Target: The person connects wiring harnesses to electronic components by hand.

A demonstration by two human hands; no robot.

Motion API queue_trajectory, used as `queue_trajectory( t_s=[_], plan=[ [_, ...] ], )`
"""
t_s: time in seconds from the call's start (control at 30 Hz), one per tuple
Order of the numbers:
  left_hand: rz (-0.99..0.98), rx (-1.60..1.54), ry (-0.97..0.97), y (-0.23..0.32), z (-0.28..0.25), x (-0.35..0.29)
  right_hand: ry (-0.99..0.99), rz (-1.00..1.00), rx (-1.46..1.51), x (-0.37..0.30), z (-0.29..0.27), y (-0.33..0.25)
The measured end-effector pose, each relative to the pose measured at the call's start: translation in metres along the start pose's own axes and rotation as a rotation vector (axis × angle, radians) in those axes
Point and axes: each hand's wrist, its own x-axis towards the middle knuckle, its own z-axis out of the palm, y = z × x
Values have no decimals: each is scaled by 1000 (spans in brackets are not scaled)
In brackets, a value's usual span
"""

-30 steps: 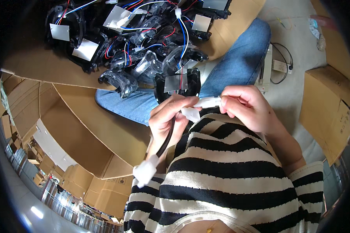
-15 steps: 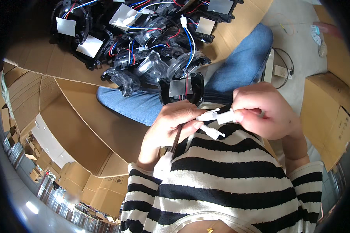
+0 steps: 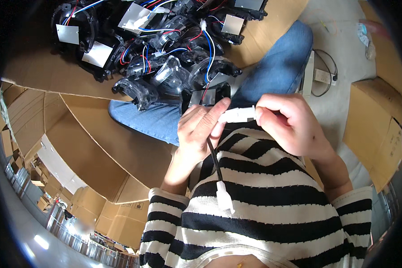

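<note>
In front of my chest, my left hand (image 3: 197, 129) pinches one end of a white plastic connector (image 3: 237, 115). My right hand (image 3: 290, 124) is closed on the other end; the pieces lie in line, and I cannot tell whether they are fully joined. A black cable (image 3: 214, 161) hangs below my left hand with a loose white plug (image 3: 224, 198) at its end, against the striped shirt. Just beyond my left hand sits a black housing with a silver plate (image 3: 205, 97), partly hidden by the fingers; a thin red wire runs over it.
Several black and transparent lamp-like housings (image 3: 172, 73) with coloured wires and silver plates are heaped on cardboard (image 3: 35, 67) ahead. An open cardboard box (image 3: 82, 143) stands at left, another box (image 3: 375, 129) at right. A black cord (image 3: 328, 67) lies on the floor beyond my knee.
The two white connector pieces, angled and overlapping before, now lie in line. Both hands have shifted slightly away from my body. The hanging plug has swung right.
</note>
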Motion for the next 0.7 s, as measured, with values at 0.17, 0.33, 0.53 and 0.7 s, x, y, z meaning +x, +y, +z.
queue_trajectory(
  t_s=[0.17, 0.33, 0.53, 0.7],
  plan=[
    [69, 23, -9, -8, 0, 8, -7, -73, -108, 5, 3, 1],
    [-16, -47, 3, -11, 0, 10, -17, -23, -66, 13, 3, 0],
    [-199, -214, 13, -10, -2, 15, -57, -28, 18, 25, -2, 5],
    [-184, -182, -79, -12, -8, 26, -178, -15, 18, 35, -11, 7]
  ],
)
